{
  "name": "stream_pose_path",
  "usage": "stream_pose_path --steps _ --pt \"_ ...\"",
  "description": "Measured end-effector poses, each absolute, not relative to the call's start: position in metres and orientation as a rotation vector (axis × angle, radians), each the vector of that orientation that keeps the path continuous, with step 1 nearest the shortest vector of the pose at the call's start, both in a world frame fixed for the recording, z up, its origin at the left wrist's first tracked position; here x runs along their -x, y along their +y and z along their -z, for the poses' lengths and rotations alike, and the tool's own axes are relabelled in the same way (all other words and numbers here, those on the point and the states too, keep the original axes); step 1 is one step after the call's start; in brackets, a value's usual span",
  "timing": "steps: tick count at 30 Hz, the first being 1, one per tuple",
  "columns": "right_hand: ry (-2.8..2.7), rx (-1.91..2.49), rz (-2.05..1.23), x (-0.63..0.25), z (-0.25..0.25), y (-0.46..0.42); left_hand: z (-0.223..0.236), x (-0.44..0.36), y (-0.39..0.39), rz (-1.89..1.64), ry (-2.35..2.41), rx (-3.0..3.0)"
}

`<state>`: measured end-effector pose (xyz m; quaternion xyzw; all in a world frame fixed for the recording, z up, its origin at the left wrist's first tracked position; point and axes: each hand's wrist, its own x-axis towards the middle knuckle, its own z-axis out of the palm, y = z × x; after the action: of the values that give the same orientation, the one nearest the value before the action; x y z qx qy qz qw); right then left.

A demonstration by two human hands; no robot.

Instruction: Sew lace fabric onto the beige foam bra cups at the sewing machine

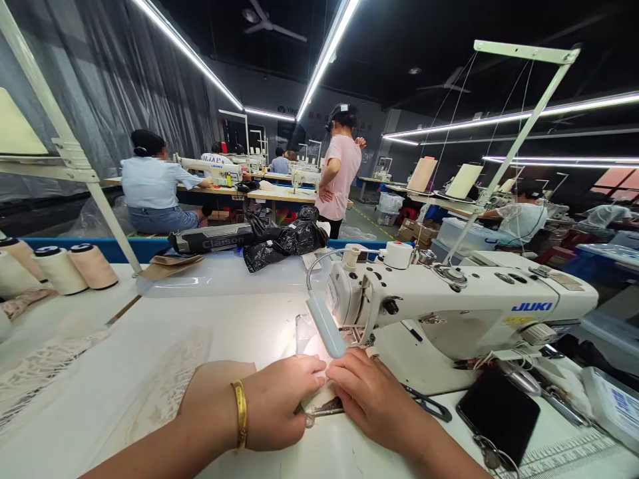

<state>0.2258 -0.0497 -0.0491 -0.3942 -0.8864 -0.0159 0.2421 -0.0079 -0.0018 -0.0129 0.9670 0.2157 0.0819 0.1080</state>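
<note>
My left hand (279,402), with a gold bangle on the wrist, is closed on a small piece of pale fabric (319,399) in front of the needle of a white JUKI sewing machine (449,299). My right hand (372,396) lies on the same fabric, fingers curled and pressing it down beside the presser foot. A thin metal tool (324,412) sticks out between the two hands. The machine's lamp (324,326) lights the spot just above my fingers.
Cream lace fabric (164,386) lies left of my arm. Thread cones (74,266) stand at the far left. A black phone (499,412) and scissors (429,404) lie to the right. A black bag (289,239) sits behind. Other people work at tables beyond.
</note>
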Motion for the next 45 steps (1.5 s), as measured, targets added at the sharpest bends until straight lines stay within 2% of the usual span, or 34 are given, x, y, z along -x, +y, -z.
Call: stream_pose_path --steps 4,11,17,29,38,45 --pt "-2.46 1.295 0.041 -0.233 0.06 -0.042 0.012 0.012 0.0 -0.114 0.781 -2.992" --pt "-2.396 1.172 0.02 -0.233 0.062 -0.039 0.046 0.009 0.014 -0.48 0.63 -3.013" --pt "-2.376 1.304 -0.012 -0.236 0.061 -0.037 0.065 0.003 0.023 -0.794 0.615 -3.049" --pt "-2.355 1.396 -0.081 -0.238 0.058 -0.037 0.062 -0.003 0.019 -0.878 0.657 -3.095" --pt "-2.14 1.323 0.143 -0.24 0.056 -0.037 0.063 -0.007 0.017 -0.872 0.732 -3.115" --pt "-2.128 1.267 0.121 -0.239 0.051 -0.036 0.073 -0.01 0.018 -0.957 0.712 -3.109"
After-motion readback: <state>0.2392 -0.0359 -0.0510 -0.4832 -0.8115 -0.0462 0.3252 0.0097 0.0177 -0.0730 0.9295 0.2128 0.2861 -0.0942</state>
